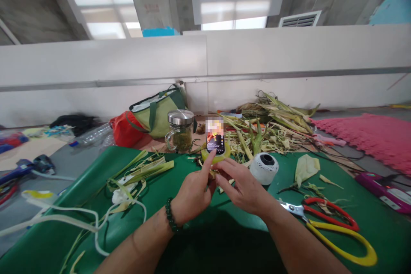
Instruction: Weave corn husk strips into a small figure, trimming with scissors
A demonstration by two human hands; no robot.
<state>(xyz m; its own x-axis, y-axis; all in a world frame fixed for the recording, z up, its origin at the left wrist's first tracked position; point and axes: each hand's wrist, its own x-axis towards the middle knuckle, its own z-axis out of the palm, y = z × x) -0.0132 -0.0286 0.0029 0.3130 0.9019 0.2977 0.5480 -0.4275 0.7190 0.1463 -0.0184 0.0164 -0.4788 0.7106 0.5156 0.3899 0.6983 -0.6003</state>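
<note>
My left hand [192, 192], with a dark bead bracelet on the wrist, is closed round a small piece of corn husk [212, 174], its forefinger pointing up towards a phone [215, 137]. My right hand [242, 186] meets it from the right, fingers pinching the same small husk piece. The phone stands propped in a yellow-green holder [221, 157] just beyond my fingers, screen lit. Both hands hover over a green mat [154, 197].
A white twine roll [263, 168] sits right of my hands. Red-and-yellow scissors [330, 224] lie at right. Husk strips [141, 171] lie at left, a husk heap [272, 124] behind, a lidded glass jar [180, 130], a green bag [157, 109], a pink mat [369, 135].
</note>
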